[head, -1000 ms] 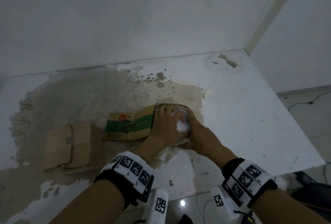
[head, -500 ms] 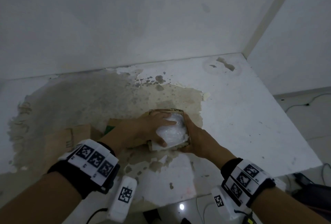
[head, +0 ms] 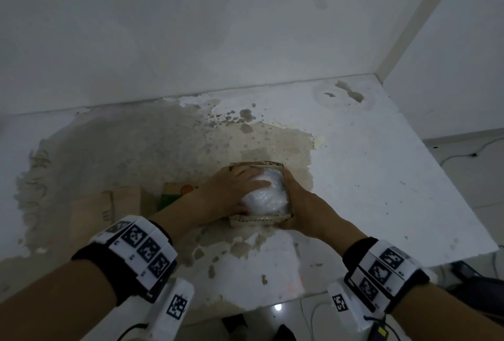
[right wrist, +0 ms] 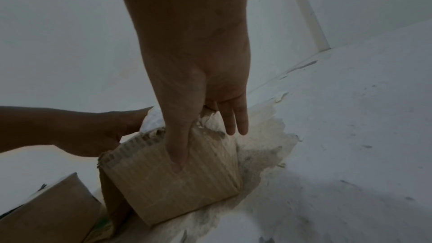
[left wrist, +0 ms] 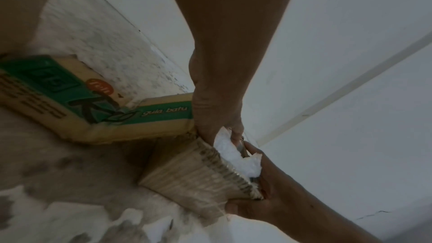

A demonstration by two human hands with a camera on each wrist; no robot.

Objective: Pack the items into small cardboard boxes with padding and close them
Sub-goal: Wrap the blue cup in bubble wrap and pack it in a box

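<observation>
A small open cardboard box stands mid-table, stuffed with white bubble-wrap padding. My left hand comes in from the left and presses the padding down with flat fingers. My right hand grips the box's near right corner. In the right wrist view the thumb lies on the front wall of the box and the fingers run down its right side. The left wrist view shows the padding bulging above the rim of the box. Whatever lies under the padding is hidden.
A carton with a green printed band lies just left of the box, partly behind my left forearm. A plain brown box sits farther left. The white table ends at the right and near edges; a wall stands behind.
My left forearm has swung out to the left and now covers most of the green carton. The left hand has spread flatter on the padding, baring more of it. The right hand keeps its hold.
</observation>
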